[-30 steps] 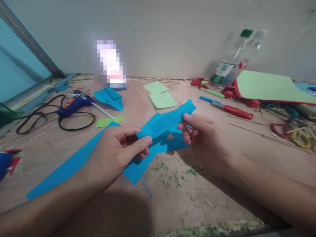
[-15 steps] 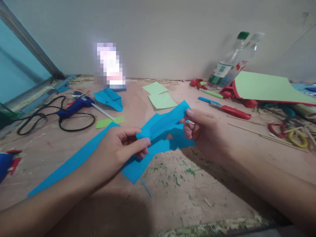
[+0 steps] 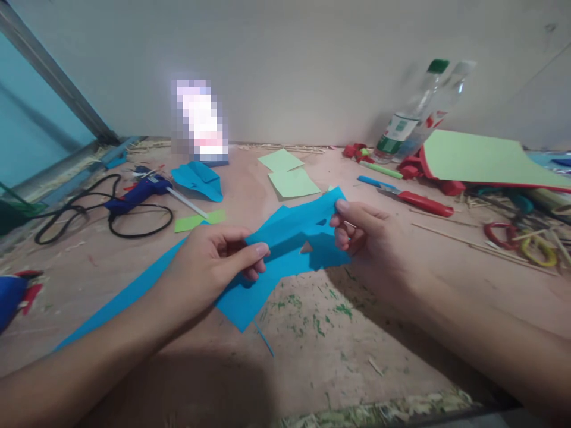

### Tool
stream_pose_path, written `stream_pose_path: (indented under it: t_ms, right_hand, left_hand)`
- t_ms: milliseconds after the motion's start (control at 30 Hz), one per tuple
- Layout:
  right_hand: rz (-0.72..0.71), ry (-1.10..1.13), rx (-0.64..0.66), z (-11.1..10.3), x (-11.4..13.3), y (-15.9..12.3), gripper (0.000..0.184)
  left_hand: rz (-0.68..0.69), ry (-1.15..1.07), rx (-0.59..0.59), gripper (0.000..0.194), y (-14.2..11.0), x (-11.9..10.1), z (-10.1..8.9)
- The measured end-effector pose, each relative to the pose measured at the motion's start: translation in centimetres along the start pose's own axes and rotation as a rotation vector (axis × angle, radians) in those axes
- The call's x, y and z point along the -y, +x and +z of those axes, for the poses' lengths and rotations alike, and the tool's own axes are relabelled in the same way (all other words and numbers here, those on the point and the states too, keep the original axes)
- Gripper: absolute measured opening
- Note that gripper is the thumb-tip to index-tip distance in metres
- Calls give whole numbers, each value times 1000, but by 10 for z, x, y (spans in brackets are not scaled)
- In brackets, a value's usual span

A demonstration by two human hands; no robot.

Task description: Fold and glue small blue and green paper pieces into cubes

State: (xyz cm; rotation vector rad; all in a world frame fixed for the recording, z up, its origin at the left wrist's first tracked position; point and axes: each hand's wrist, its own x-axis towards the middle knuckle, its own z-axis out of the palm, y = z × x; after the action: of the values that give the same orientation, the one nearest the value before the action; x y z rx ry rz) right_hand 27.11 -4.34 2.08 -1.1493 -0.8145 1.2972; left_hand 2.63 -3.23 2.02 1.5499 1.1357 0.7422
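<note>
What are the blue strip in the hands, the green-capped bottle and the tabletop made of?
Blue strip: probably matte paper, because it's thin and gently bent. Green-capped bottle: likely shiny plastic, since it's see-through with bright glints, though maybe glass. Tabletop: perhaps dull wood, judging by its pinkish-brown surface.

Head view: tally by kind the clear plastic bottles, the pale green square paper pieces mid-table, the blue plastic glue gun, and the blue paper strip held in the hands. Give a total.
Clear plastic bottles: 2
Pale green square paper pieces: 2
Blue plastic glue gun: 1
Blue paper strip, between left hand and right hand: 1
Total: 6
</note>
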Motion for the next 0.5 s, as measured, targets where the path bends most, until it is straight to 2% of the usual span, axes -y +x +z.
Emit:
stream_pose_path:
  t_ms: [233,500]
  right_hand:
    - [114,97,188,5,-3,-9,32]
    - [83,41,104,7,-4,-10,39]
  left_hand:
    - [-46,-142,83,30,-2,1,6]
    - [-37,-77,62,35,-1,2,7]
